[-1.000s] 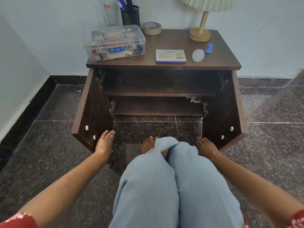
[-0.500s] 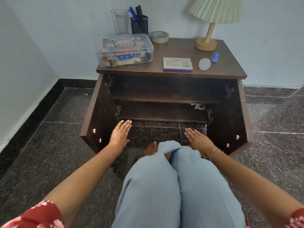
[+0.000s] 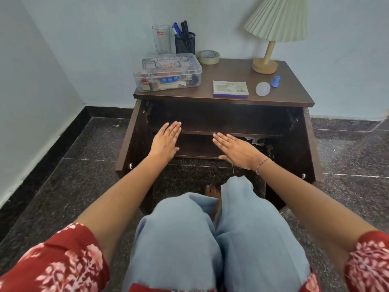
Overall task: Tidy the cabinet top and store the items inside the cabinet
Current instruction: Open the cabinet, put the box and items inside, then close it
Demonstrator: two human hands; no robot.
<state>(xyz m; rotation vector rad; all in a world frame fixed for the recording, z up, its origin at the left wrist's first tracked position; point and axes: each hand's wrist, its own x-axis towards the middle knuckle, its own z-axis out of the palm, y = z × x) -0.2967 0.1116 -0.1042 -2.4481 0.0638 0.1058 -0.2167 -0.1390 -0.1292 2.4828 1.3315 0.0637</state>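
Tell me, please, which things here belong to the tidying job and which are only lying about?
Job: dark brown wooden cabinet, clear plastic lidded box, tall drinking glass, black mesh pen holder, beige tape roll, white-and-purple flat packet, translucent round cap, small blue plastic piece.
Not the job, probably: pleated-shade wooden table lamp, pale crumpled thing inside the cabinet.

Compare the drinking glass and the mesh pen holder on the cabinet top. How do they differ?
The drinking glass is clear and looks empty; the mesh pen holder is black and holds pens. The glass rises higher than the holder's rim. Both stand upright, side by side, behind the clear plastic box.
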